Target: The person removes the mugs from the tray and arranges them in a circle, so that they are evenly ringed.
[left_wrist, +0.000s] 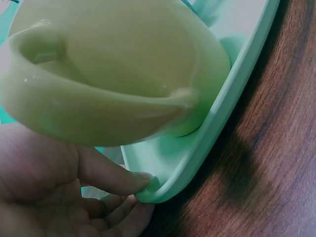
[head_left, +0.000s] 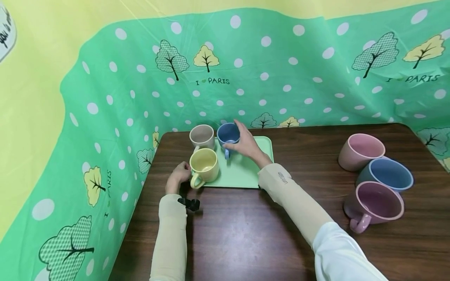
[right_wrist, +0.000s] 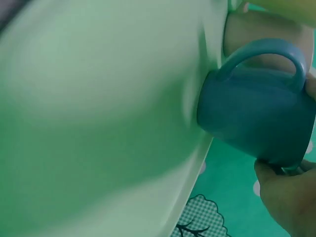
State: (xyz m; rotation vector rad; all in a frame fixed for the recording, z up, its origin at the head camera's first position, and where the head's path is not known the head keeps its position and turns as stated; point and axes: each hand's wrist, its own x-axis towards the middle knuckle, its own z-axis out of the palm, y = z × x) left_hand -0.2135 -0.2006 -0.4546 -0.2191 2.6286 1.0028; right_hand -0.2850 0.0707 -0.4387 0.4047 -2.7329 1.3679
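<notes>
A light green tray [head_left: 242, 171] lies on the dark wooden table. My left hand [head_left: 179, 174] pinches its near left corner; in the left wrist view the thumb is on top of the rim and the other fingers are below. Right beside that hand stands a yellow mug [head_left: 204, 167], upright on the tray, handle toward me. Farther back, my right hand [head_left: 247, 145] grips a blue mug [right_wrist: 256, 116] by its upper part, thumb and fingers on opposite sides. The blue mug is upright at the tray's far side. A grey mug [head_left: 202, 136] stands left of it, behind the yellow one.
Toward the table's right side, a pink mug [head_left: 363, 150], another blue mug [head_left: 386, 173] and a purple mug [head_left: 376, 203] stand close together. A green and yellow patterned cloth [head_left: 253, 89] hangs behind the table and along its left side.
</notes>
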